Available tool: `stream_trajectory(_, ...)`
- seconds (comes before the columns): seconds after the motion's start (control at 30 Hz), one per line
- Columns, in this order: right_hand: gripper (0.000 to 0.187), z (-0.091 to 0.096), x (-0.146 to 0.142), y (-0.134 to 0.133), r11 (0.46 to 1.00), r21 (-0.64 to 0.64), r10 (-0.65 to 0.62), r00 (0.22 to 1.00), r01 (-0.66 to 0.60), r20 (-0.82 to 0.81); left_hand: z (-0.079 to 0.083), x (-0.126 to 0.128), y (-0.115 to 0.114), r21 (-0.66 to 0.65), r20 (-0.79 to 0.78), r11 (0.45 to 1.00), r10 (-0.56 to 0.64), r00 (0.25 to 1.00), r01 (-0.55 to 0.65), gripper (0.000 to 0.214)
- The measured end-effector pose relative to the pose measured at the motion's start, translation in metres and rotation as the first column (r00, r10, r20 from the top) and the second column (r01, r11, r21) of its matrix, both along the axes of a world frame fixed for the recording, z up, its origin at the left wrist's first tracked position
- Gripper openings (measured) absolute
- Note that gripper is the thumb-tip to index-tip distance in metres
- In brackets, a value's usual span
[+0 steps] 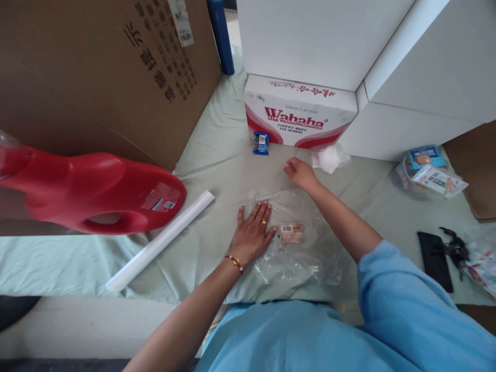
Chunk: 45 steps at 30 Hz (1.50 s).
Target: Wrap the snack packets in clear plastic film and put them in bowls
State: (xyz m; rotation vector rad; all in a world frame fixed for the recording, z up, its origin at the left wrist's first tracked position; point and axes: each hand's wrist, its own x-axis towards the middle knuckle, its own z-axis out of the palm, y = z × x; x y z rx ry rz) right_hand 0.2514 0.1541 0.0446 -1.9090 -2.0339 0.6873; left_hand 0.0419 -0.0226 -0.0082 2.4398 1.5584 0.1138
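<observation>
My left hand (pixel 252 232) lies flat with its fingers spread, pressing on the left part of a clear plastic bag (pixel 325 258) spread on the cloth. Just right of its thumb, a small packaged snack (pixel 292 233) with a barcode label rests within the area of the plastic. My right hand (pixel 301 173) is at the far edge of the plastic, its fingers curled together; what they hold, if anything, cannot be made out. Close by that hand is a crumpled white tissue-like wad (pixel 330 158) in clear wrap. A small blue packet (pixel 261 143) lies farther left.
A Wahaha carton (pixel 298 116) stands at the back against white boxes (pixel 310 36). On the left are a large brown carton (pixel 116 77), a red jug (pixel 104 191) and a white roll (pixel 160 240). To the right sit a tub of packets (pixel 413 173), a black phone (pixel 434 261) and keys (pixel 455 248).
</observation>
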Motion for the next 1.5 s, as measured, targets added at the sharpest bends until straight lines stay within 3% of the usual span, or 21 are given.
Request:
stream_trajectory(0.1,0.041,-0.013,-0.041,0.077,0.992,0.002,-0.126,0.988,0.126,-0.085,0.001,0.001,0.0,0.006,-0.031,1.0,0.009,0.999,-0.009,0.07)
stream_trajectory(0.17,0.04,-0.021,-0.068,0.108,0.987,-0.05,-0.16,0.978,0.155,-0.132,0.001,0.001,0.0,0.009,-0.042,1.0,0.011,0.999,-0.011,0.07)
stream_trajectory(0.3,0.023,-0.027,-0.098,0.123,0.971,-0.073,-0.239,0.918,0.227,-0.315,0.002,0.001,0.0,0.002,-0.025,1.0,0.008,1.0,-0.008,0.07)
stream_trajectory(0.4,0.026,-0.022,-0.082,0.095,0.983,-0.107,-0.182,0.803,0.147,-0.567,0.002,0.001,0.0,0.006,-0.005,1.0,0.011,1.0,-0.011,0.069)
stream_trajectory(0.5,0.038,-0.008,-0.031,0.038,0.99,-0.095,0.009,0.72,-0.105,-0.694,0.001,0.001,0.0,0.007,0.02,1.0,0.006,1.0,-0.006,0.069)
stream_trajectory(0.57,0.045,0.003,0.009,-0.007,0.959,-0.11,0.119,0.72,-0.263,-0.683,0.001,0.001,0.0,0.012,0.036,1.0,0.0,0.999,-0.001,0.069)
stream_trajectory(0.67,0.055,0.014,0.053,-0.073,0.903,-0.189,0.204,0.772,-0.386,-0.602,0.0,0.001,0.0,0.026,0.053,1.0,0.0,0.999,-0.001,0.069)
stream_trajectory(0.8,0.049,0.008,0.056,-0.132,0.845,-0.109,0.453,0.809,-0.523,-0.375,0.001,0.002,0.0,0.036,0.056,0.999,0.0,0.998,-0.002,0.069)
stream_trajectory(0.87,0.042,0.002,0.045,-0.148,0.865,-0.045,0.487,0.858,-0.5,-0.161,0.002,0.003,0.001,0.034,0.046,0.999,0.005,0.999,-0.007,0.068)
stream_trajectory(0.97,0.037,-0.001,0.033,-0.159,0.914,0.026,0.403,0.913,-0.405,0.06,0.004,0.004,0.001,0.027,0.025,1.0,0.01,1.0,-0.011,0.068)
stream_trajectory(1.03,0.04,0.003,0.031,-0.164,0.915,0.054,0.395,0.916,-0.399,0.076,0.004,0.004,0.001,0.023,0.013,1.0,0.009,1.0,-0.01,0.069)
stream_trajectory(1.17,0.063,0.012,0.028,-0.181,0.856,0.036,0.503,0.847,-0.516,0.175,0.005,0.004,0.001,0.025,0.002,1.0,0.011,1.0,-0.011,0.069)
stream_trajectory(1.3,0.058,0.007,0.021,-0.201,0.857,-0.005,0.489,0.809,-0.516,0.325,0.003,0.004,0.0,0.023,-0.003,1.0,0.019,1.0,-0.019,0.069)
stream_trajectory(1.5,0.059,-0.005,0.028,-0.208,0.849,0.052,0.473,0.8,-0.526,0.368,0.0,0.004,0.001,0.026,0.0,1.0,0.017,1.0,-0.017,0.071)
